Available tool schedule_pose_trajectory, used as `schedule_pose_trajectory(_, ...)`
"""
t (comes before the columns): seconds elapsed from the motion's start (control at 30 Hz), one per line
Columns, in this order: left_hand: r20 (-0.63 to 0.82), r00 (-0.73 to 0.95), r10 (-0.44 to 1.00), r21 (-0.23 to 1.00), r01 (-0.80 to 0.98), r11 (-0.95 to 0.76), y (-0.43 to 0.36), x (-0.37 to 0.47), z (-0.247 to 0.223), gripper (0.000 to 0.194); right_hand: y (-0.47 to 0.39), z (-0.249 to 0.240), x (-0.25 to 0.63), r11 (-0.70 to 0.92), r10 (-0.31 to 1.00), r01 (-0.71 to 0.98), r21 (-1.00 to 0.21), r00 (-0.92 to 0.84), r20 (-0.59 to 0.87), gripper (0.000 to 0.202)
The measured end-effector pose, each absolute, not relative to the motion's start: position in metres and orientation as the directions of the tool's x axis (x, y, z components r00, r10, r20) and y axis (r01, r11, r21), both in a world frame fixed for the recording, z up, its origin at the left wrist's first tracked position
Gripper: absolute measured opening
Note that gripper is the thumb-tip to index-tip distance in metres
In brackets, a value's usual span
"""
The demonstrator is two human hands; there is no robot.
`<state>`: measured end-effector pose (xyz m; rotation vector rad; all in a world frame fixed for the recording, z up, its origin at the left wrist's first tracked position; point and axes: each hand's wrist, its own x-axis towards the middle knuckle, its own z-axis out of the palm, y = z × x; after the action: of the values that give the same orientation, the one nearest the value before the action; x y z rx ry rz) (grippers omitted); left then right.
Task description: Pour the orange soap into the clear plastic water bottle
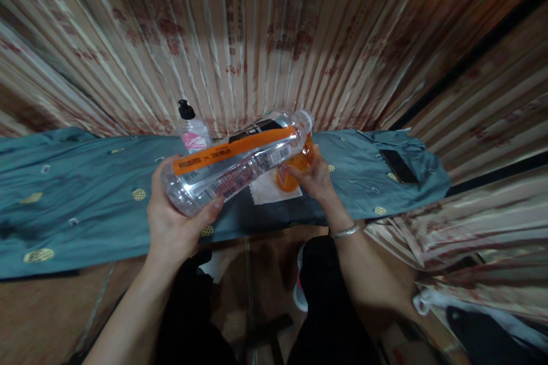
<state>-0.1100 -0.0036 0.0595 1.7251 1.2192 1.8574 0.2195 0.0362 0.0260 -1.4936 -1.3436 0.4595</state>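
My left hand [175, 217] is wrapped round the base of a large clear plastic bottle [240, 168] with an orange and silver label. The bottle lies aslant, its neck pointing up and to the right. In my right hand [314, 177] is a translucent orange container [295, 168], gripped between thumb and fingers just below the bottle's neck. The neck partly covers this container, so its full shape is hidden, and I cannot tell whether the two touch. A white tissue [274, 189] shows under the orange container.
Behind the clear bottle stands a pump bottle [194, 136] with a black top and pink label. A dark phone [398, 166] lies on the right of the teal patterned cloth [103, 177]. Pleated curtains [257, 40] hang close behind. Below are the tiled floor [115, 274] and my legs.
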Motion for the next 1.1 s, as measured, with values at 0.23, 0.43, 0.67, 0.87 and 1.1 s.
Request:
schedule_pose_trajectory(0.23,0.624,-0.223,0.749,0.773,0.314,-0.551,-0.0042,-0.1127,0.0581,0.106,0.0359,0.0249,0.2206,0.174,0.888,0.487,-0.856,0.299,0.350,0.087)
schedule_pose_trajectory(0.43,0.591,-0.233,0.773,0.801,0.289,-0.525,-0.0031,-0.1138,0.0573,0.110,0.0357,0.0249,0.2213,0.181,0.884,0.487,-0.855,0.300,0.358,0.084)
schedule_pose_trajectory(0.67,0.638,-0.225,0.736,0.760,0.337,-0.556,-0.0024,-0.1133,0.0560,0.106,0.0376,0.0222,0.2184,0.175,0.884,0.437,-0.882,0.326,0.337,0.089)
schedule_pose_trajectory(0.87,0.631,-0.218,0.744,0.767,0.317,-0.558,-0.0022,-0.1144,0.0549,0.108,0.0359,0.0261,0.2188,0.158,0.889,0.456,-0.876,0.321,0.327,0.087)
schedule_pose_trajectory(1.1,0.638,-0.213,0.740,0.755,0.360,-0.548,-0.0038,-0.1146,0.0562,0.107,0.0349,0.0291,0.2180,0.157,0.892,0.455,-0.877,0.315,0.324,0.087)
